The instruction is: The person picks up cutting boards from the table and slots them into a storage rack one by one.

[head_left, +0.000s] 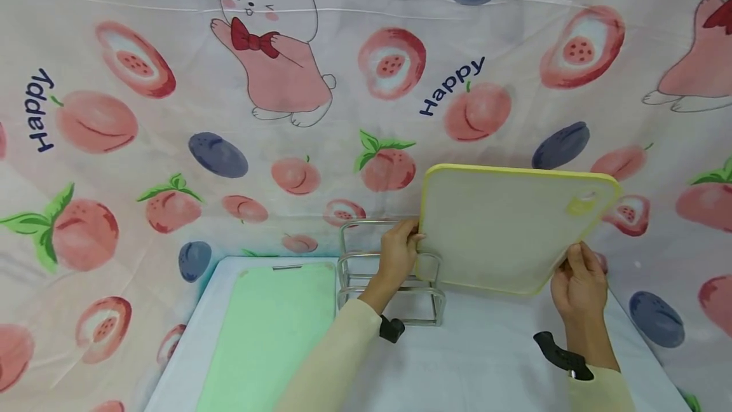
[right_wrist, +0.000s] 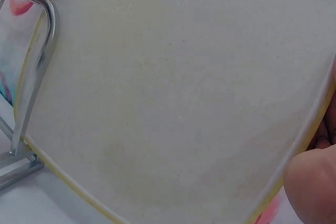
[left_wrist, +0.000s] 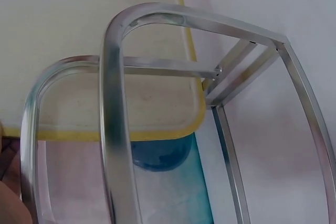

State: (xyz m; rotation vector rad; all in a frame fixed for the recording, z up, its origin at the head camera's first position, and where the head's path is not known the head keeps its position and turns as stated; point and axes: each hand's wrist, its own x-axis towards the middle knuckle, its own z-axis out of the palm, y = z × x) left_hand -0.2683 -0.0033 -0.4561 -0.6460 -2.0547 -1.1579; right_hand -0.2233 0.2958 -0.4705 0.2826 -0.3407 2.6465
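A pale cutting board [head_left: 509, 227] with a yellow rim is held up on edge, slightly tilted, above the table. My left hand [head_left: 398, 259] pinches its left edge, reaching over a metal rack [head_left: 437, 307]. My right hand [head_left: 580, 281] grips the lower right edge, its thumb [right_wrist: 312, 182] on the near face in the right wrist view. In the left wrist view, a lower corner of the board [left_wrist: 157, 90] shows behind the rack's rounded rails [left_wrist: 113, 108]. Whether that corner touches the rack cannot be told.
A light green cutting board [head_left: 274, 329] lies flat on the white table [head_left: 486, 361], left of the rack. Behind the table hangs a cloth [head_left: 343, 107] printed with fruit and rabbits. Black straps [head_left: 563, 356] sit on both wrists.
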